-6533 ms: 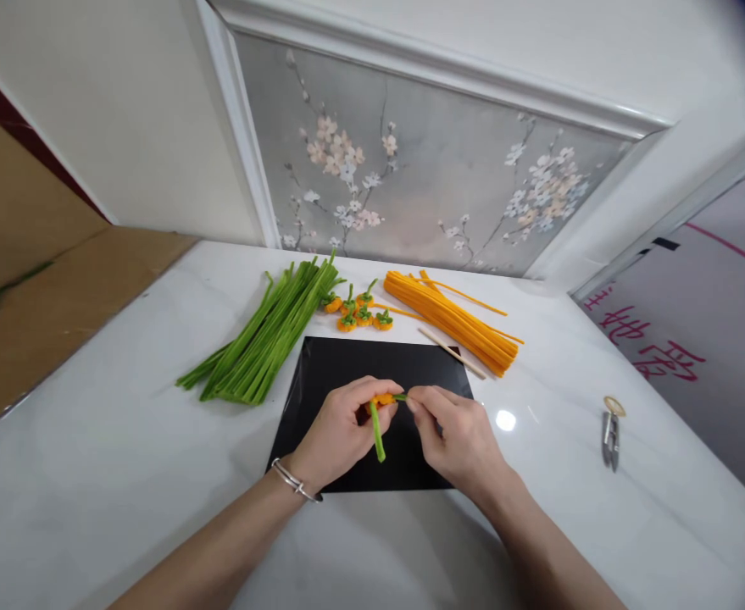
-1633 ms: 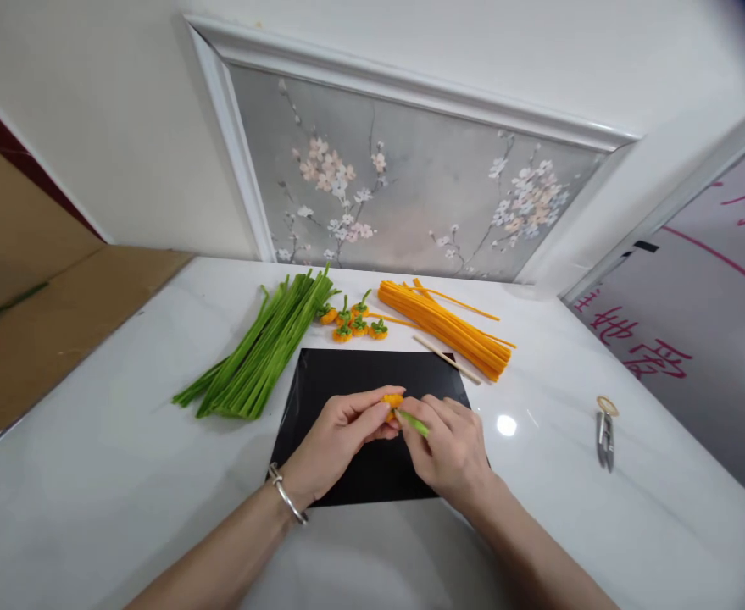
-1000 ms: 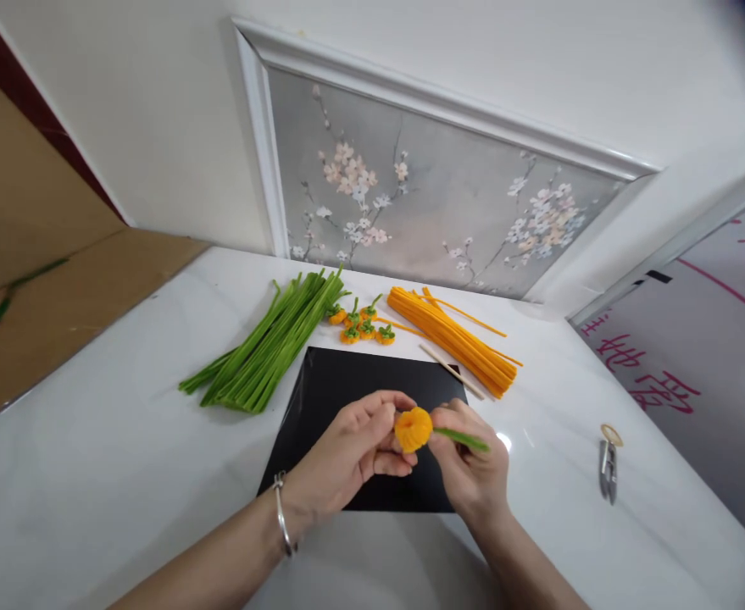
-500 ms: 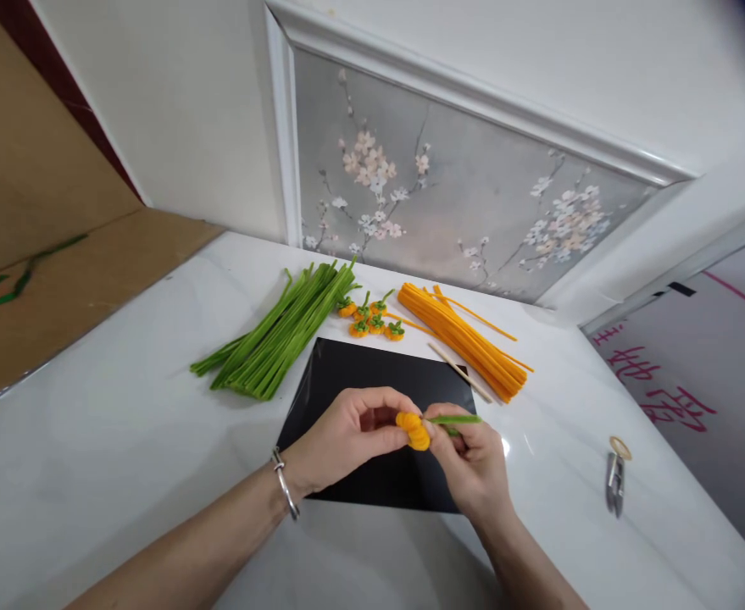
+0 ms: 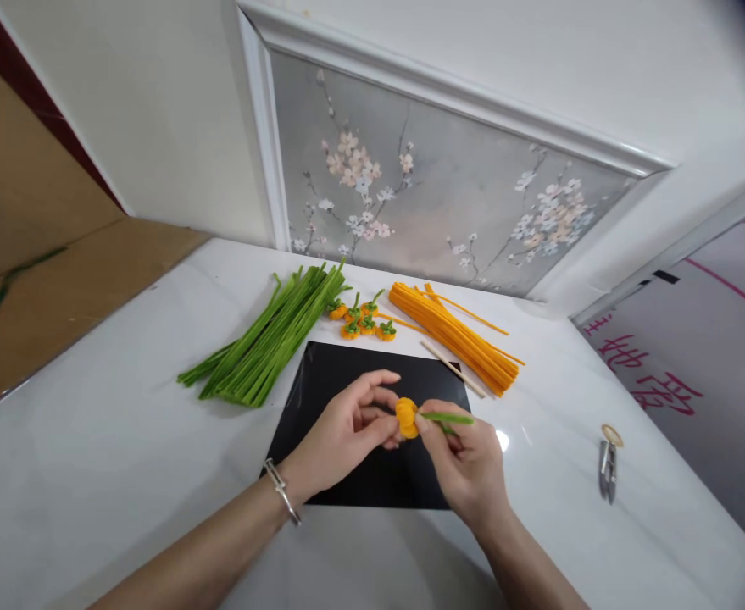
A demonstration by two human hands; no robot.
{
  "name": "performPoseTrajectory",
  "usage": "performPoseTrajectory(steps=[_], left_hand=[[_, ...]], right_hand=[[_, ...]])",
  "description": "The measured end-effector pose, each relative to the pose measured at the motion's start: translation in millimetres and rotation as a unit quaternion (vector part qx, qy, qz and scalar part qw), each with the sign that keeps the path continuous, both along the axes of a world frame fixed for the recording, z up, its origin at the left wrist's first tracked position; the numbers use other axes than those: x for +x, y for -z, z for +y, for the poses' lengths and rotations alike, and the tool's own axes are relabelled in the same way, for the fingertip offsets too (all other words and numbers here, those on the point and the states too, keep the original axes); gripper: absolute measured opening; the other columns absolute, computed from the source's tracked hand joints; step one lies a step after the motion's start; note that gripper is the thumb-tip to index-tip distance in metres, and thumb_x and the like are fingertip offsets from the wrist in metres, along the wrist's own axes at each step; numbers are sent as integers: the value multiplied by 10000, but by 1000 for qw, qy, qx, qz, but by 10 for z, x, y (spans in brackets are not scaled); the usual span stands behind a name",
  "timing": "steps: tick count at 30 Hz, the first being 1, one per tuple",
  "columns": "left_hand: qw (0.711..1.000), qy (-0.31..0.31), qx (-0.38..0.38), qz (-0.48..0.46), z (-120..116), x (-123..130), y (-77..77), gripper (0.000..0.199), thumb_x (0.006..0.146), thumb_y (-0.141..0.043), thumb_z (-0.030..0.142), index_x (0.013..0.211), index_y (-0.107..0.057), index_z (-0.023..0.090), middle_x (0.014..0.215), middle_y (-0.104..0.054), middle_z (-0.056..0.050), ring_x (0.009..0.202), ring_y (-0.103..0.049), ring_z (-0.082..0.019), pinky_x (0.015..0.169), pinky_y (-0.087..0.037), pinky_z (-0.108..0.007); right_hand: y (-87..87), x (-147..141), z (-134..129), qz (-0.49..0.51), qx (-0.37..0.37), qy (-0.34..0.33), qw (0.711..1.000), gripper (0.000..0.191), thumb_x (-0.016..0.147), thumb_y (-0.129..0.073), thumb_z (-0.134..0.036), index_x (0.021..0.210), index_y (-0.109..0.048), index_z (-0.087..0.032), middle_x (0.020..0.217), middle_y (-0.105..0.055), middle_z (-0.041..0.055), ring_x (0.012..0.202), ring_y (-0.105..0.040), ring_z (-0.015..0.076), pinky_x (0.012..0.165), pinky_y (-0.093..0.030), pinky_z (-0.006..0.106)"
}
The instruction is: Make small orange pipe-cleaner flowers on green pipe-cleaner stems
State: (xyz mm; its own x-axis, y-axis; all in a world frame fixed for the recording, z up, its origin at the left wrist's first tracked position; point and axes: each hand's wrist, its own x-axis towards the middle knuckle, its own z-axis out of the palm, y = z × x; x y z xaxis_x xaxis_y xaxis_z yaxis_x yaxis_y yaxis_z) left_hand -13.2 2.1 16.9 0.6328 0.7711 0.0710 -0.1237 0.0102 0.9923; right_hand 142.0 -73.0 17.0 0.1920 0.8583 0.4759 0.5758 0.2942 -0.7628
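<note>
My right hand (image 5: pixel 464 453) pinches a small ribbed pipe-cleaner pumpkin (image 5: pixel 406 418) in orange, with a green pipe cleaner (image 5: pixel 449 418) sticking out between its fingers. Just left of the pumpkin is my left hand (image 5: pixel 353 432), its index finger lifted and its fingers apart. Whether its thumb or fingertips still touch the pumpkin I cannot tell. Both hands are above a black mat (image 5: pixel 347 364). Behind the mat sit several finished orange pumpkins (image 5: pixel 367 322) with green tops.
A bundle of green pipe cleaners (image 5: pixel 270 339) lies at the left, and an orange bundle (image 5: pixel 454 335) at the right. A thin wooden stick (image 5: pixel 453 370) rests by the mat's far right corner. Small metal snips (image 5: pixel 607 470) lie farther right on the white table (image 5: pixel 124 457).
My left fingers have loosened from the pumpkin and spread, the index finger rising. The pumpkin has turned slightly in my right hand's pinch. The camera view has shifted a little.
</note>
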Motion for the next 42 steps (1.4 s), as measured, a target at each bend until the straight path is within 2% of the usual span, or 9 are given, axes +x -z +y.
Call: performPoseTrajectory(steps=[4, 8, 12, 20, 25, 29, 33, 38, 42], left_hand=[[978, 80, -187, -36, -2, -12, -21, 292, 828, -665, 339, 1052, -682, 152, 947, -722, -87, 848, -701, -181, 787, -575, -298], [984, 38, -170, -23, 12, -24, -35, 287, 778, -726, 285, 1040, -706, 171, 1011, -732, -64, 893, -698, -185, 831, -581, -326], [988, 18, -151, -8, 17, -1, -55, 285, 770, -728, 258, 1039, -711, 167, 988, -752, -55, 874, -710, -186, 843, -592, -340], [996, -75, -46, -25, -124, 88, 29, 280, 830, -645, 207, 1105, -688, 183, 1048, -749, -44, 925, -715, -200, 846, -605, -333], [975, -147, 164, 36, -175, 85, 94, 303, 862, -594, 165, 1143, -685, 232, 1131, -721, -26, 982, -702, -197, 903, -578, -313], [945, -178, 271, 45, -192, 68, 101, 368, 865, -577, 125, 1193, -654, 271, 1182, -693, -5, 989, -701, -182, 902, -571, -284], [953, -201, 222, 55, -169, 94, 132, 328, 859, -598, 164, 1167, -670, 250, 1147, -713, -15, 977, -705, -192, 902, -570, -298], [970, -224, 86, 33, -64, 93, 196, 321, 841, -635, 260, 1156, -671, 208, 1118, -727, -44, 915, -720, -207, 872, -585, -332], [969, -230, 86, 30, 0, 57, 205, 321, 843, -632, 295, 1153, -669, 219, 1089, -730, -37, 815, -728, -190, 806, -604, -316]], right_hand=[[38, 60, 21, -266, 186, 37, 945, 154, 859, -531, -76, 893, -645, -174, 597, -595, 2, 482, -457, 119, 510, -315, 288], [30, 71, 49, -360, 203, 33, 910, 114, 879, -549, -115, 884, -654, -161, 507, -474, -27, 467, -394, 123, 486, -254, 304], [38, 40, 43, -353, 183, 37, 917, 135, 896, -517, -126, 905, -646, -166, 540, -520, -19, 475, -427, 115, 497, -282, 294], [151, -83, 64, -179, 165, 94, 965, 131, 857, -539, -105, 917, -633, -172, 652, -677, 23, 498, -575, 128, 529, -438, 266], [108, -229, 60, 30, 44, 97, 994, 200, 873, -541, -238, 726, -656, -165, 738, -700, 54, 409, -476, 79, 381, -378, 216], [85, -329, 63, 233, -45, 97, 967, 231, 838, -608, -352, 758, -667, -144, 581, -579, -4, 450, -420, 81, 397, -369, 204], [113, -339, 101, 311, -88, 58, 945, 280, 849, -596, -408, 828, -658, -136, 583, -526, -27, 483, -436, 84, 442, -412, 207], [144, -186, 104, 117, -79, 5, 990, 290, 893, -535, -339, 1116, -601, -165, 926, -667, 72, 660, -615, 137, 599, -543, 254], [102, -82, 71, -110, -20, 77, 991, 530, 858, -600, -289, 1358, -434, -236, 1130, -629, 104, 677, -651, 153, 556, -556, 263]])
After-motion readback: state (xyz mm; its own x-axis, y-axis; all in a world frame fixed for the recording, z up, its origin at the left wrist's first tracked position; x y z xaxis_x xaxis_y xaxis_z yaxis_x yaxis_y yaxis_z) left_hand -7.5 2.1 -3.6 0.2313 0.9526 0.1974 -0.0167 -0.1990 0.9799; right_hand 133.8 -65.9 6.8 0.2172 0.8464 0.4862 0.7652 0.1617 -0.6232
